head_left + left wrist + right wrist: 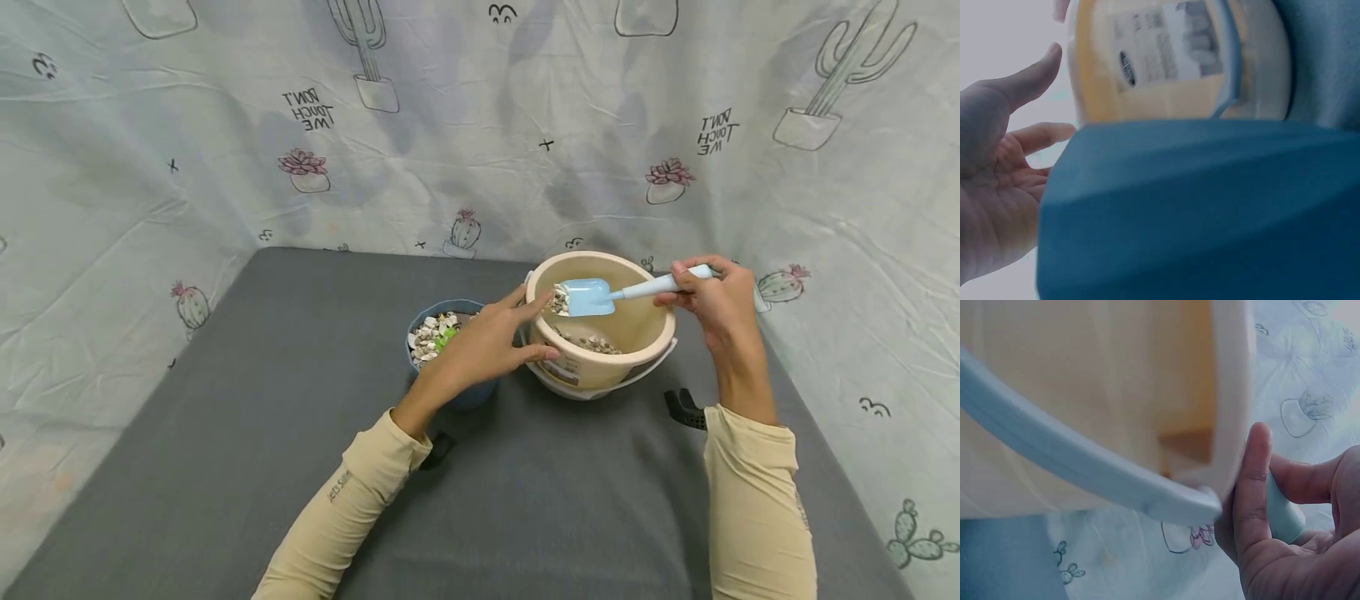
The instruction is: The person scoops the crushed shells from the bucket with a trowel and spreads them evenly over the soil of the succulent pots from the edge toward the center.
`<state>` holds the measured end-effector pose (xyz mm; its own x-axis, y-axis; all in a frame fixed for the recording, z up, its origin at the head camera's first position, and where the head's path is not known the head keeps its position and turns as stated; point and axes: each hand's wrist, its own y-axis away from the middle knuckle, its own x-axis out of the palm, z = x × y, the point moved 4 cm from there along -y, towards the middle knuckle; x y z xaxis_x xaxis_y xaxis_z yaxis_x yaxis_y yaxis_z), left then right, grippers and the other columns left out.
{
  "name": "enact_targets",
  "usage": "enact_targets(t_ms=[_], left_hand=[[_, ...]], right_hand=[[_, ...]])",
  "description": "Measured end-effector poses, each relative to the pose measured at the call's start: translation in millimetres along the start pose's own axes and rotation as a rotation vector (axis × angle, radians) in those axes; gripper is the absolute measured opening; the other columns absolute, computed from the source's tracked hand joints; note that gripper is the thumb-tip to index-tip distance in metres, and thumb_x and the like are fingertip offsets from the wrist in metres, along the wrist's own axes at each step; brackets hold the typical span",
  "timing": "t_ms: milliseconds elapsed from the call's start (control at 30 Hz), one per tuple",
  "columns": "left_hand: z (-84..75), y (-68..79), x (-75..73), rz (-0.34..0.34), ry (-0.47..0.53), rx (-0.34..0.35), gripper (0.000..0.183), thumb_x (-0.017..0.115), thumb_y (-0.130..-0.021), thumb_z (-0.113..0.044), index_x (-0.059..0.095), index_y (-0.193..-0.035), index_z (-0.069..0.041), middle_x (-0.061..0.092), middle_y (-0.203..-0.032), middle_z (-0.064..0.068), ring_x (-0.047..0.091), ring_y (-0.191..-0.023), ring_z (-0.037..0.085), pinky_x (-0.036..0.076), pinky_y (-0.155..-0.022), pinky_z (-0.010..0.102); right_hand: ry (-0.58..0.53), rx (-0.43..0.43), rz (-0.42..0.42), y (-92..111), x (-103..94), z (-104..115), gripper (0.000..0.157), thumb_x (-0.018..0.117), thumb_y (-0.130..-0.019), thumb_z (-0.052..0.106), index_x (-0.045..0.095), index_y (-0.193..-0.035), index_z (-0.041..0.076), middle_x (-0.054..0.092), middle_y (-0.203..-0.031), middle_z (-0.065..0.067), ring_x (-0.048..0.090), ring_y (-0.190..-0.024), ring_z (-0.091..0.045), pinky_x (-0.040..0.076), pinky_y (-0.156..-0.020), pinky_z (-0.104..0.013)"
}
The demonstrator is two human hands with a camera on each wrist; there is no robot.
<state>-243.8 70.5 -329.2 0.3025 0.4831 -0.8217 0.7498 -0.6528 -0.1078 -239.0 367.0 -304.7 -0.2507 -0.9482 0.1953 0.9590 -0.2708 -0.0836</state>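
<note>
A pale blue trowel point(589, 297) is held level over the cream bucket point(651, 333), its handle gripped between the thumb and fingers of my right hand point(716, 304). Whitish stone chips point(558, 300) lie at the blade's front end, and more chips point(596, 343) sit on the bucket's bottom. My left hand point(487, 342) reaches across with fingers extended, its fingertips by the bucket's left rim close to the blade's tip. Below that hand stands a blue flowerpot point(1197, 212) with white chips point(429, 340) and a small green plant point(442, 337), partly hidden by the hand.
A white carrying handle point(643, 377) hangs down the bucket's front. The grey tabletop point(300, 400) meets a cactus-print cloth point(480, 150) at the back and sides. Black wrist mounts point(684, 408) show by both sleeves.
</note>
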Motion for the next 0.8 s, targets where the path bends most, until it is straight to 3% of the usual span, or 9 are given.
enact_targets(t_ms=[200,300,433,567,700,800], left_hand=[[23.2,21.9,-30.4,-0.015,0.008,-0.065,0.088,0.07,-0.097,-0.051,0.027,-0.167,-0.018,0.024,-0.174,0.016,0.034,-0.158,0.039,0.038,-0.124,0.058],[42.2,37.1,-49.3,-0.022,0.002,-0.095,0.092,0.072,-0.096,-0.051,0.025,-0.168,-0.018,0.024,-0.174,0.015,0.033,-0.158,0.039,0.036,-0.124,0.059],[72.4,58.2,-67.4,0.031,0.011,-0.141,0.102,0.079,-0.092,-0.047,0.02,-0.169,-0.018,0.021,-0.175,0.016,0.027,-0.16,0.041,0.033,-0.124,0.063],[93.9,72.8,-68.5,0.113,0.028,-0.133,0.116,0.086,-0.086,-0.044,0.013,-0.169,-0.012,0.016,-0.176,0.016,0.02,-0.163,0.04,0.028,-0.127,0.062],[100.1,77.4,-57.8,0.177,0.061,-0.101,0.127,0.09,-0.081,-0.044,0.007,-0.169,-0.007,0.013,-0.177,0.017,0.019,-0.163,0.039,0.027,-0.129,0.059],[101.2,79.4,-52.2,0.192,0.071,-0.114,0.13,0.091,-0.079,-0.043,0.005,-0.169,-0.007,0.014,-0.176,0.017,0.021,-0.163,0.038,0.029,-0.129,0.057]], right_hand=[[-0.124,-0.047,0.001,5.6,0.9,8.9,0.007,0.071,-0.094,-0.007,0.071,-0.087,-0.004,0.067,-0.083,-0.01,0.074,-0.053,-0.022,0.064,-0.061,-0.03],[-0.197,-0.077,0.003,8.7,6.5,16.0,0.007,0.074,-0.09,-0.009,0.071,-0.085,-0.007,0.067,-0.081,-0.011,0.073,-0.052,-0.024,0.064,-0.058,-0.032],[-0.246,-0.107,0.04,13.6,24.4,25.1,0.005,0.072,-0.09,-0.013,0.071,-0.086,-0.01,0.068,-0.079,-0.013,0.073,-0.052,-0.026,0.064,-0.057,-0.034],[-0.228,-0.138,0.094,20.7,51.5,28.3,0.005,0.071,-0.091,-0.012,0.071,-0.087,-0.01,0.069,-0.079,-0.013,0.073,-0.052,-0.026,0.064,-0.057,-0.034],[-0.145,-0.144,0.127,26.5,82.1,21.9,0.006,0.074,-0.092,-0.006,0.069,-0.089,-0.006,0.069,-0.08,-0.011,0.073,-0.052,-0.023,0.064,-0.059,-0.032],[-0.038,-0.148,0.14,29.7,105.5,14.4,0.008,0.075,-0.093,-0.003,0.067,-0.091,-0.003,0.068,-0.077,-0.007,0.073,-0.051,-0.019,0.064,-0.062,-0.03]])
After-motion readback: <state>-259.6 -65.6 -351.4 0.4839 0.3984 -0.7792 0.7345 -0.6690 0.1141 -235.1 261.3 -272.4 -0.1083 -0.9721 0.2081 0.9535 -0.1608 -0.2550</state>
